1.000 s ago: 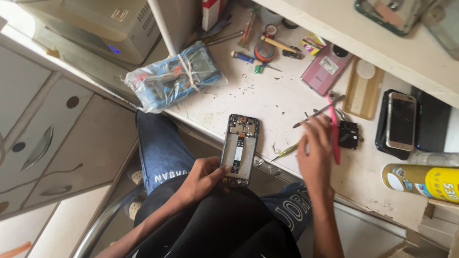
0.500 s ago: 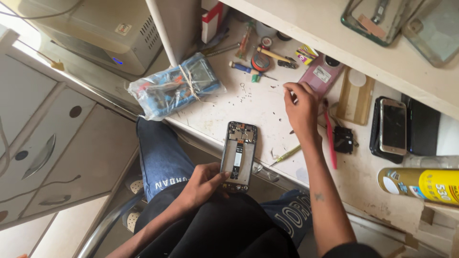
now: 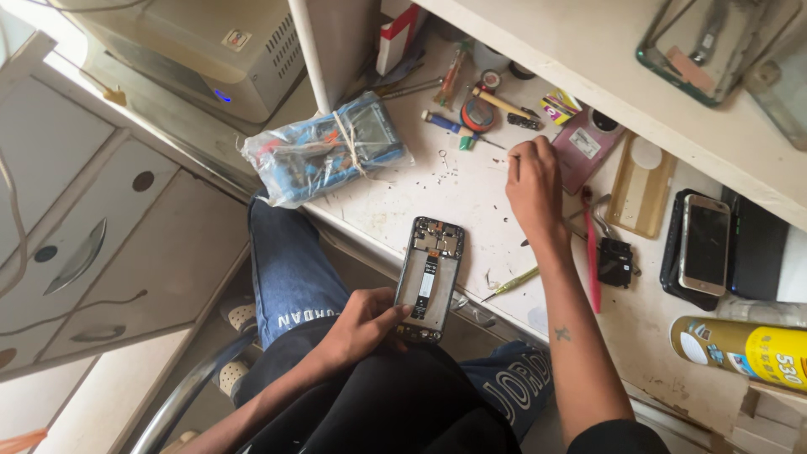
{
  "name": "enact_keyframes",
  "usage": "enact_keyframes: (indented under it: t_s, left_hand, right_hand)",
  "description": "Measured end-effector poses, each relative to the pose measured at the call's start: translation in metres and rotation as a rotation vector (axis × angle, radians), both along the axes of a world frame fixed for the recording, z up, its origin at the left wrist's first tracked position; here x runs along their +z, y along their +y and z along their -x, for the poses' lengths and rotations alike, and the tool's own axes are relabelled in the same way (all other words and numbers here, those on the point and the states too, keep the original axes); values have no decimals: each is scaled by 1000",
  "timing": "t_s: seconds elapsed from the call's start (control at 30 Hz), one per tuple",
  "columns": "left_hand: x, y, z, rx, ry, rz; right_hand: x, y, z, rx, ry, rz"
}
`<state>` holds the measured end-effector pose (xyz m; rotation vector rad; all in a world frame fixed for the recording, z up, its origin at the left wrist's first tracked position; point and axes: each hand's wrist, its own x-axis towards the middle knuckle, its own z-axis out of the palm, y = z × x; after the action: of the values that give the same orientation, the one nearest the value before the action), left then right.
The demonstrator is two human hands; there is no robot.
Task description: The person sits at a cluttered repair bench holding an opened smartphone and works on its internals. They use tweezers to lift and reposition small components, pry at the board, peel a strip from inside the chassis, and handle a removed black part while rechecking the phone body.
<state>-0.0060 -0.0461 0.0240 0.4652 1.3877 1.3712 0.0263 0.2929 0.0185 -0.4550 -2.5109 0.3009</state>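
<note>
Opened phone [image 3: 429, 277] steadied at tabletop [image 3: 403, 197] edge; small screws being picked.
Left hand [image 3: 363, 324] fingers clamp the phone's lower end; right hand [image 3: 533, 183] fingers pinch together over scattered screws [image 3: 454, 175], contents probably a screw, unclear. Best to lift straight, keep phone level.

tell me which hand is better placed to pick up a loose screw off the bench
Right. The right hand is already down on the bench among the small screws, while the left hand holds the opened phone.

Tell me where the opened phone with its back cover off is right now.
In the head view the opened phone sits low in the centre, held at its bottom end by the left hand, lying over the white bench's front edge, just left of the yellow-handled tool.
</note>
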Motion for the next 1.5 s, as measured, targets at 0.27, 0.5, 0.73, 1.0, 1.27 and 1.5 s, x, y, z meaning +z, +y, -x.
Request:
enact_keyframes:
  t_s: [0.27, 0.5, 0.73, 1.0, 1.27, 1.5]
  left_hand:
    - [-4, 1, -2, 0, 8, 6]
    - [-7, 1, -4, 17, -18, -8]
    - [-5, 1, -4, 2, 4, 9]
    - [-3, 2, -4, 5, -17, -8]
    - [-1, 1, -3, 9, -1, 5]
    - [-1, 0, -3, 7, 37, 10]
  right_hand:
    - [6, -21, 2, 90, 128, 276]
    - [14, -65, 22, 314, 154, 290]
    - [16, -32, 5, 161, 187, 265]
    - [22, 2, -19, 6, 27, 248]
    - [9, -3, -3, 73, 21, 50]
    - [10, -16, 3, 19, 104, 6]
